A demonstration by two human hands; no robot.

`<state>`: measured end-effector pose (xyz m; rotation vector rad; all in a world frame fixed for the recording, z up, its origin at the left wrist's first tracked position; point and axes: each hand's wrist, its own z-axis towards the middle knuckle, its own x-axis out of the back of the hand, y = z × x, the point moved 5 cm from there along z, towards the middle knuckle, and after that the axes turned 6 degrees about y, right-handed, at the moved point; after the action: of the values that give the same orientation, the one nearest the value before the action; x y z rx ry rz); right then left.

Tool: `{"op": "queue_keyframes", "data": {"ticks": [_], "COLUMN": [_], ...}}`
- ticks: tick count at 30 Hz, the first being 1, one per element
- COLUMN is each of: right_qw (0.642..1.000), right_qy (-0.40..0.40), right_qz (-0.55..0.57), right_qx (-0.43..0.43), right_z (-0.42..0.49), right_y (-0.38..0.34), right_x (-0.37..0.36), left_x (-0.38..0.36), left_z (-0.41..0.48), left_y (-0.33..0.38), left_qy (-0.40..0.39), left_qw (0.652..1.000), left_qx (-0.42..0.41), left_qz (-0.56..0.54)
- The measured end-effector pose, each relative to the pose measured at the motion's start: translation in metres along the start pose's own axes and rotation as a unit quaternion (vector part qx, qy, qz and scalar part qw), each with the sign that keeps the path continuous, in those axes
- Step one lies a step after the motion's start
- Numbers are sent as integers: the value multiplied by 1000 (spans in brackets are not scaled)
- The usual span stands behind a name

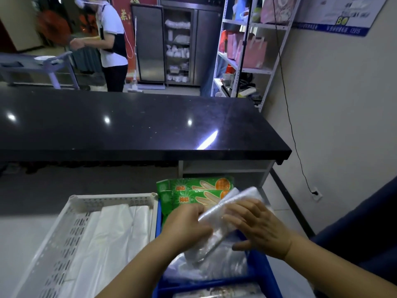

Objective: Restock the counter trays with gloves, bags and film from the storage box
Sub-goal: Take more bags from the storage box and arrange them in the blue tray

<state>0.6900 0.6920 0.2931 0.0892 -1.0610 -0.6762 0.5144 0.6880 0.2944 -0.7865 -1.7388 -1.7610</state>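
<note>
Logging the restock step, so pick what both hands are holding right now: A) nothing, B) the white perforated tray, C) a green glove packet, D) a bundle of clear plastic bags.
D: the left hand and right hand both close on the bundle of clear plastic bags above the blue tray; the green glove packets lie untouched behind.

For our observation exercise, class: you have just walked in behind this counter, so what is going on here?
A person is restocking supplies behind a black counter. Both hands, left hand and right hand, grip a bundle of clear plastic bags over a blue bin. Green glove packs sit at the bin's far end. Beside it, a white perforated tray already holds white plastic bags. Another person works in the background.
</note>
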Motion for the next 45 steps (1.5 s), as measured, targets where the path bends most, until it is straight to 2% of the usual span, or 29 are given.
{"op": "queue_keyframes", "data": {"ticks": [1,3,5,7,9,14,16,19,21,23,25,27,28,29,31,33,34,39,45], "right_qw": [1000,997,983,955,939,925,937,951,945,930,916,911,911,913,912,911,910,908,908], "right_qy": [-9,-44,-139,-245,-294,-280,-253,-231,-245,-272,-294,-299,-294,-284,-261,-241,-232,-219,-209], "right_qz": [15,47,73,121,142,199,172,119,103,109,118,119,114,109,103,98,96,83,80], "right_qx": [-16,-50,-91,-119,-104,-160,-169,-170,-190,-223,-245,-258,-265,-274,-299,-321,-328,-346,-355], "right_z": [0,6,16,19,20,23,31,39,33,22,12,6,5,4,2,0,-2,-15,-18], "right_y": [4,14,25,31,30,32,38,50,61,69,71,71,72,75,81,87,88,86,84], "right_x": [0,-3,-11,-26,-38,-43,-39,-28,-21,-17,-15,-14,-14,-12,-10,-6,-5,-2,2], "left_x": [0,-4,-8,-10,-9,2,11,27,30,28,24,19,13,2,-35,-72,-84,-110,-117], "left_z": [-1,-5,-9,-11,-14,-17,-12,-6,-7,-16,-27,-35,-37,-36,-29,-25,-24,-15,-15], "left_y": [5,12,17,21,24,25,21,5,-13,-25,-27,-21,-17,-13,-15,-26,-31,-41,-47], "left_qy": [29,56,64,74,98,134,139,156,171,181,208,266,268,227,56,-87,-121,-114,-129], "left_qw": [995,976,959,938,924,922,929,947,951,955,956,947,946,954,976,962,953,929,934], "left_qx": [-48,-126,-178,-217,-239,-239,-220,-152,-91,-63,-76,-115,-137,-153,-142,-114,-109,-101,-42], "left_qz": [82,166,209,260,283,273,263,234,240,225,191,139,121,117,153,233,255,339,329]}}
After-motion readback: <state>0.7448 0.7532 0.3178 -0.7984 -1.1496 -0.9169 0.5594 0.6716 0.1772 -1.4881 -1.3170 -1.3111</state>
